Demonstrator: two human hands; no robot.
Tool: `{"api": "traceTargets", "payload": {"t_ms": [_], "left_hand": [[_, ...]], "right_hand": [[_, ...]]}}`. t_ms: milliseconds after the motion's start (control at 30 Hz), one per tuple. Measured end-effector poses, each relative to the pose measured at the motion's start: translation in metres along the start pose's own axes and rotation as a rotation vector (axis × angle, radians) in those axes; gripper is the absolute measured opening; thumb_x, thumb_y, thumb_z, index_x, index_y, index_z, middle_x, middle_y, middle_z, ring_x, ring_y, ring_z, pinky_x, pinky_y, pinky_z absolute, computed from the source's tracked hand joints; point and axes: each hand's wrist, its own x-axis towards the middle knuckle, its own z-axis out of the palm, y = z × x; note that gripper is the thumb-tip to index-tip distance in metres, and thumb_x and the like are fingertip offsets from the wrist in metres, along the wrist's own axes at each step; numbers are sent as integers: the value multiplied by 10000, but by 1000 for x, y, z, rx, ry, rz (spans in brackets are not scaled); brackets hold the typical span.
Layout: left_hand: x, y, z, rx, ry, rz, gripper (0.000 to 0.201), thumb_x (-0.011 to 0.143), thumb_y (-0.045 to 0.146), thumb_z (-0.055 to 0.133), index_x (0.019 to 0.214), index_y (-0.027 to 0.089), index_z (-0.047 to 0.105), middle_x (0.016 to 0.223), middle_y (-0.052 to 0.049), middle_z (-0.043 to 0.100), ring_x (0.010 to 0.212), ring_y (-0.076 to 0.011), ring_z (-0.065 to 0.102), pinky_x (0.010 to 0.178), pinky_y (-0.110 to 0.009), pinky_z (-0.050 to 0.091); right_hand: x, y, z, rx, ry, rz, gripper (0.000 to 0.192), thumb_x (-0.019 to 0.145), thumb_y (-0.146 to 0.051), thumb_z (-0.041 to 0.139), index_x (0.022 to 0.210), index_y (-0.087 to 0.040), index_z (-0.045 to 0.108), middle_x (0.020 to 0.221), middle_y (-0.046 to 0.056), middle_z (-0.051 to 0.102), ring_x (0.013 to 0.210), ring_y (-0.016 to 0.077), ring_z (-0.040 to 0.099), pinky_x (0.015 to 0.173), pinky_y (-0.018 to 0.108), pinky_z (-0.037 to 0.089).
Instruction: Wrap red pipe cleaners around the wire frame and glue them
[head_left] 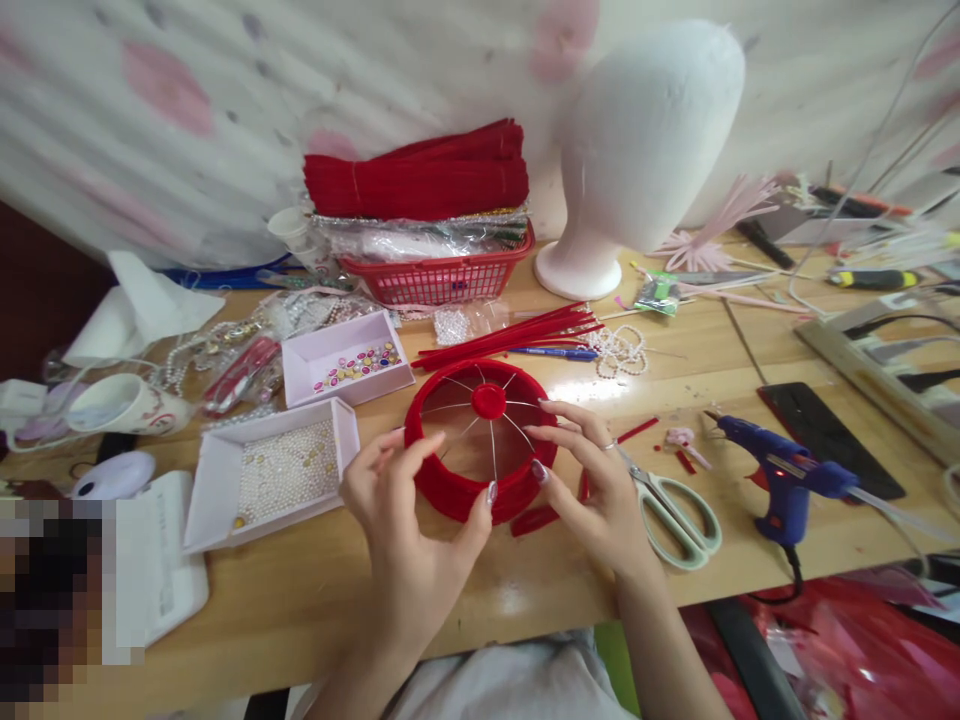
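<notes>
Toward the wooden bench's left edge sits a shallow white cardboard tray of pearl beads. Our left hand and right hand pinch opposite sides of the round red velvet-wrapped wire-spoked frame near the front edge, fingers loosely curled, the frame lying flat between them. Mint-handled scissors lie rightward, then a blue glue gun; its label seems unreadable.
</notes>
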Motion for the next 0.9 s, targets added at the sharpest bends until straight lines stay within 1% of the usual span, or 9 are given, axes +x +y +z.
{"api": "traceTargets", "payload": {"t_ms": [67,133,167,233,333,600,700,767,900], "left_hand": [[-3,1,0,68,50,193,383,813,199,739,1165,308,634,1259,-86,431,1186,-278,475,975,-416,440],[-6,1,1,168,28,373,368,816,184,734,1143,346,678,1303,-90,434,1195,-294,445,1026,-455,375],[-7,1,3,210,-2,414,376,825,182,727,1157,355,688,1338,-99,434,1217,-309,424,1063,-489,328],[-8,2,7,247,-62,404,391,843,168,709,1186,357,692,1417,-113,423,1289,-339,370,1110,-545,249],[-6,2,15,243,-90,371,383,843,150,720,1158,370,707,1481,-92,417,1372,-353,304,1131,-573,218],[-4,2,19,249,-86,406,320,833,131,727,1068,347,744,1465,-97,454,1377,-357,319,1137,-612,198],[-4,3,21,241,-82,413,308,832,132,724,1060,338,750,1451,-108,460,1381,-351,318,1145,-602,191],[-4,5,22,225,-73,411,292,842,137,715,1054,334,755,1436,-109,477,1381,-341,323,1149,-584,193],[-5,12,25,160,-23,317,199,896,176,671,976,327,773,1379,-101,540,1349,-320,375,1146,-569,203]], "right_hand": [[0,-1,0,-6,-4,5,340,939,-221,616,1254,-346,637,1415,68,543,1311,295,540,1100,528,451],[-1,-1,0,-18,-9,16,342,937,-217,610,1253,-344,636,1421,71,544,1312,300,540,1093,538,455],[-1,-1,0,-22,-10,20,344,935,-213,608,1252,-343,637,1422,72,546,1315,300,538,1093,540,454],[-1,-2,0,-25,-9,21,349,933,-201,606,1252,-340,636,1422,71,548,1325,299,532,1099,541,449],[-2,0,0,-20,-4,11,344,939,-200,611,1252,-341,632,1422,68,549,1325,293,532,1101,542,444],[-4,2,0,-12,-15,-12,331,961,-208,610,1265,-340,611,1439,69,537,1331,267,525,1103,512,440],[-4,1,-1,-1,-28,-3,311,968,-218,604,1258,-329,615,1443,71,531,1338,258,517,1117,492,427],[-4,1,-2,6,-38,5,298,987,-220,568,1261,-328,618,1450,67,529,1347,253,508,1126,487,412],[-5,0,-4,40,-56,32,329,1040,-212,427,1273,-338,623,1458,44,531,1350,236,499,1123,470,401]]}}
